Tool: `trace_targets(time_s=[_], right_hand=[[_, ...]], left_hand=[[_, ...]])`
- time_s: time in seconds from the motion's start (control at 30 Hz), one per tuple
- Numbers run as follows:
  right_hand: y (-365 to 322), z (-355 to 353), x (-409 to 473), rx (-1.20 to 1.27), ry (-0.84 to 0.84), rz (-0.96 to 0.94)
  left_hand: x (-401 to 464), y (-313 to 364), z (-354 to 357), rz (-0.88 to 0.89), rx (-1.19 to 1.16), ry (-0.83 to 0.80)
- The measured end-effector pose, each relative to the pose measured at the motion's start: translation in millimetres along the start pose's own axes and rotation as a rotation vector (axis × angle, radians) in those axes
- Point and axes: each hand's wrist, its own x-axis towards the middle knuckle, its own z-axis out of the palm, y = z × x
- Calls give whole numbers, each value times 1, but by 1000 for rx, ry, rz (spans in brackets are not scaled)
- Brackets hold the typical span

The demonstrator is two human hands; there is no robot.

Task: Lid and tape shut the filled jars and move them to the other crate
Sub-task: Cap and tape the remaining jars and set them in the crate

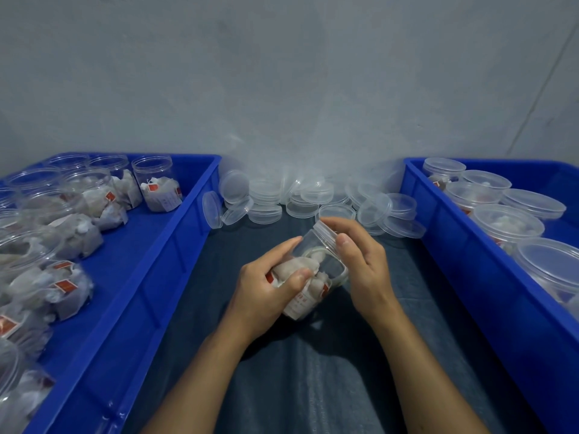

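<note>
- Head view, centre of the frame: a clear jar (pixel 316 270) stuffed with white sachets is held tilted above the dark cloth (pixel 313 386), its mouth pointing up and away toward the pile of loose lids (pixel 313 195) in the middle of the frame.
- Left hand (pixel 269 289): fingers and thumb curled round the lower body of the jar, gripping it from the left side.
- Right hand (pixel 360 258): fingers arched over the jar's threaded neck, fingertips and thumb pinching at its rim. A lid appears to sit there, though clear plastic on clear plastic makes this hard to confirm.
- Step in hand, as judged: lidding. The grip on the neck suits seating or twisting a cap onto this jar.
- Left crate (pixel 175 245), left of the frame: blue, holding open filled jars (pixel 156 183) with no lids, the supply yet to be worked.
- Right crate (pixel 454 261), right of the frame: blue, holding lidded jars (pixel 507 227), the destination.
- Next move, as judged: the cap must be turned until snug while the left hand stops the body from rotating; taping follows. No tape roll is visible anywhere in the frame, so its place cannot be told.
- After sealing, the jar would need carrying to the right and setting among the lidded ones.
</note>
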Motion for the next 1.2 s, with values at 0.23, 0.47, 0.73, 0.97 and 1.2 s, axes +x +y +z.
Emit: trace_targets(time_s=[0.23,0.47,0.73,0.97,1.2], right_hand=[[3,7,-4,124,29,7],[-3,13,-3,248,32,-51],[-16,23,-6,275,40,-134],[-20,20,-7,183,-5,-138],[-26,27,-10,51,20,-272]], left_hand=[[2,2,-3,-122,-251,-74],[2,11,-10,-437,-632,-300],[-3,15,-19,-591,-822,-616],[1,6,-24,-590,-868,-727],[-9,14,-22,-467,-799,-614]])
